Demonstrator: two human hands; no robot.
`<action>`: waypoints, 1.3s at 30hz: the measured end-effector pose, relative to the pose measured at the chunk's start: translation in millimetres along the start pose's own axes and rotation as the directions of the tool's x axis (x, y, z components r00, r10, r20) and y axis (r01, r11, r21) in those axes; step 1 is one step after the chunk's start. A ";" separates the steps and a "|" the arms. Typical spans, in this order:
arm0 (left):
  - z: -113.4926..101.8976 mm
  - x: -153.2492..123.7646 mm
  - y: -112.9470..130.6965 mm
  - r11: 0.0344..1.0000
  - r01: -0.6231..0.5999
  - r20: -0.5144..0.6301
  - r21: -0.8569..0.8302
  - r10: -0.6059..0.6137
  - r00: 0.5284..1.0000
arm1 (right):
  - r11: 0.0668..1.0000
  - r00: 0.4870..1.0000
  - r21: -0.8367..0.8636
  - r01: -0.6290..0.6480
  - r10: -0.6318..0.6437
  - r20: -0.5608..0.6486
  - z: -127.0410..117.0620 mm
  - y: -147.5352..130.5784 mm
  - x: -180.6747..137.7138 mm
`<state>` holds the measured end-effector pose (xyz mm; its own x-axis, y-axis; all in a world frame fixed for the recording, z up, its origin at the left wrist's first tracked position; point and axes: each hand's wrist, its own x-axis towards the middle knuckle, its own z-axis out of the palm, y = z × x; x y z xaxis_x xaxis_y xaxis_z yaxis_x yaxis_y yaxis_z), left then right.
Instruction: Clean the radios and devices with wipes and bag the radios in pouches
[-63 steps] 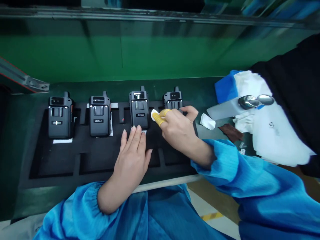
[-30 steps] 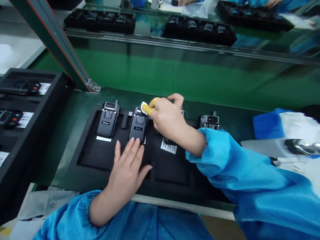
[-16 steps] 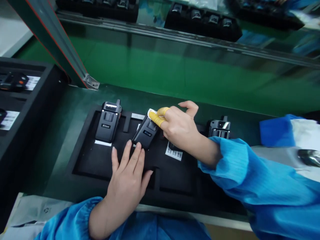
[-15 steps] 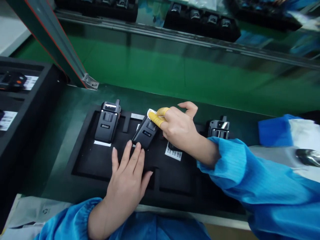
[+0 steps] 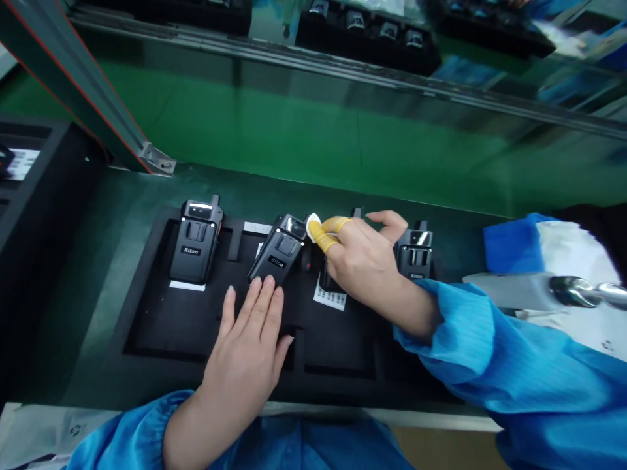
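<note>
A black foam tray (image 5: pixel 161 326) holds a row of small black radios. The second radio (image 5: pixel 277 251) lies tilted, its top leaning right. My left hand (image 5: pixel 247 339) lies flat on the tray, fingers stretched, fingertips against that radio's lower end. My right hand (image 5: pixel 365 261), with yellow finger cots, pinches a small white pad (image 5: pixel 312 225) just right of the tilted radio's top corner. This hand covers most of the third radio (image 5: pixel 327 282). The first radio (image 5: pixel 194 240) and fourth radio (image 5: pixel 414 254) stand straight in their slots.
A second black tray (image 5: pixel 34 196) sits at the left edge beside a slanted metal post (image 5: pixel 98 111). To the right lie a blue block (image 5: pixel 509 243), white cloths (image 5: pixel 571 251) and a shiny metal tool (image 5: pixel 582 290). More trays of radios line the far shelf (image 5: pixel 372 29).
The view shifted left across the tray. My right hand moved from the third radio to the second, which has turned askew. My left hand stayed flat at its lower end.
</note>
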<state>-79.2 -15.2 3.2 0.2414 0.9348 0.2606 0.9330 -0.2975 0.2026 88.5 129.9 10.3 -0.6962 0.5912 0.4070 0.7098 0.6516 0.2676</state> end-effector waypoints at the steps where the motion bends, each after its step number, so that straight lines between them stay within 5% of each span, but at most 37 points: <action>1: 0.1 -0.5 1.3 1.000 0.005 -0.006 0.007 -0.005 1.000 | 1.000 1.000 -0.003 -0.007 0.007 -0.006 2.1 -2.9 2.1; 10: -1.8 -0.9 8.1 0.997 0.071 -0.020 0.015 -0.071 0.997 | 0.991 0.996 0.115 -0.066 0.059 0.065 0.9 -12.5 53.9; 13: -2.4 -1.0 7.3 0.996 0.085 0.011 0.025 -0.086 0.996 | 0.993 0.994 0.117 0.029 -0.040 0.099 -2.4 -21.4 63.1; 18: -1.4 -0.7 5.4 0.998 0.053 0.002 0.032 -0.053 0.999 | 0.994 0.995 0.073 0.080 -0.084 0.060 1.7 -22.4 50.3; 26: -1.2 -1.3 5.8 0.999 0.047 -0.008 0.021 -0.047 0.999 | 0.983 0.991 0.129 -0.134 0.132 0.023 5.8 -5.0 32.4; 33: -2.0 -0.3 4.8 0.999 0.039 -0.010 0.023 -0.039 0.999 | 0.979 0.988 0.133 0.155 -0.154 -0.021 -0.1 -31.3 53.4; 39: -2.4 0.5 3.4 0.999 0.021 -0.027 0.029 -0.021 0.999 | 0.981 0.982 0.063 0.185 -0.186 0.010 -5.3 -10.7 32.4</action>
<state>-76.5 -16.2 6.3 0.2150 0.9352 0.2814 0.9454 -0.2716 0.1802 58.9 139.5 25.3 -0.8174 0.4643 0.3409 0.5603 0.7784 0.2832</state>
